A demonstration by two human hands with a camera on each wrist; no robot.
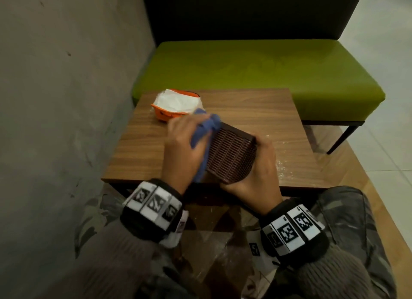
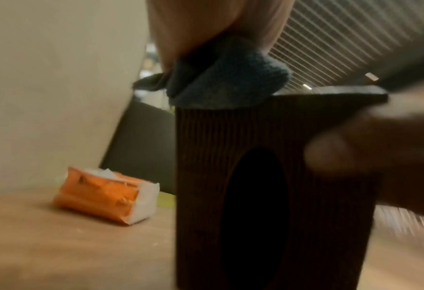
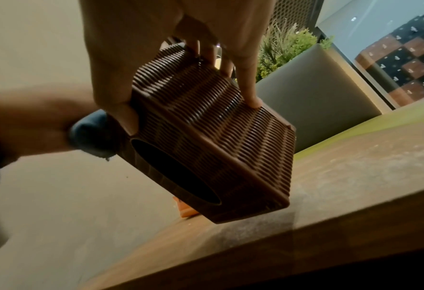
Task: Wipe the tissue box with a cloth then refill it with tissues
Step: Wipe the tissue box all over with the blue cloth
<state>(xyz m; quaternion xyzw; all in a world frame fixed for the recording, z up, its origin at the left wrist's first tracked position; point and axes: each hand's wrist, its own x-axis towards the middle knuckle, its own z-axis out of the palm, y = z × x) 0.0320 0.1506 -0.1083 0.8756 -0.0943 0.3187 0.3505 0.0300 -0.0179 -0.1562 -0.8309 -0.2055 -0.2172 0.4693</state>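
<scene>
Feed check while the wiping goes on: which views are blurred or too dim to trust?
Head view: dim but sharp, tissue box ribs clear, left hand slightly smeared. Left wrist view: soft throughout, right hand a blur, cloth dark. Right wrist view: box sharp, left hand smeared at the frame's edge.

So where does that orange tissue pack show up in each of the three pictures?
Head: orange tissue pack at the table's far left, behind the left hand.
Left wrist: lower left, left of the brown tissue box.
Right wrist: only an orange sliver under the box.
Shared landmark: the tissue box.
</scene>
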